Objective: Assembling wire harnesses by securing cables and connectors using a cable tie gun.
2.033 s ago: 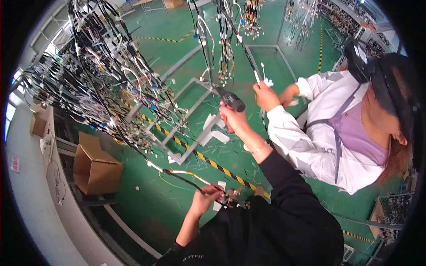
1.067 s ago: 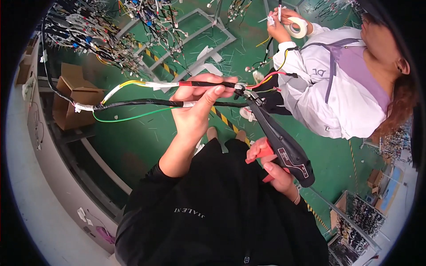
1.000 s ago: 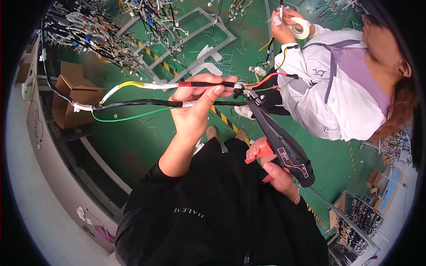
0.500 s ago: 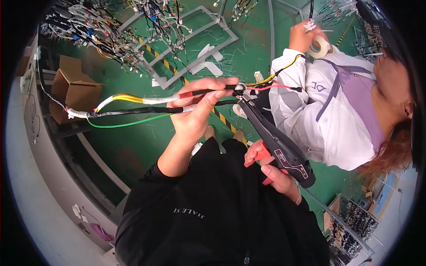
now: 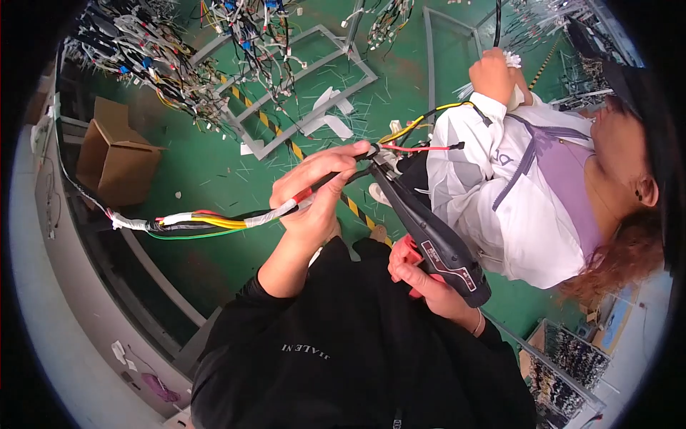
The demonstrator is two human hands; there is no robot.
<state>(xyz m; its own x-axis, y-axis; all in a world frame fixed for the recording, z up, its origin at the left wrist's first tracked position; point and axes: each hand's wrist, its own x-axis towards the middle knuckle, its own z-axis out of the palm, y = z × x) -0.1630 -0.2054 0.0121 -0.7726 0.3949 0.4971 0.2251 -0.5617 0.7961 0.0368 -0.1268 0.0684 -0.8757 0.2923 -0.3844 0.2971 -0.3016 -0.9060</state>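
While our left hand [image 5: 307, 187] closes round the wire bundle [image 5: 283, 208] before us, our right hand [image 5: 431, 283] wraps the black tool [image 5: 437, 234]. We seem to be tying wires, though the tip looks unclear; next needs steady holding.

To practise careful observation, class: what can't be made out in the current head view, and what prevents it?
In the head view:
Wire bundle: the stretch inside the left hand, which covers it.
Black tool: the gripped part, covered by the right hand.
Hanging harnesses: tops cut off by the upper edge; connector shapes too small.
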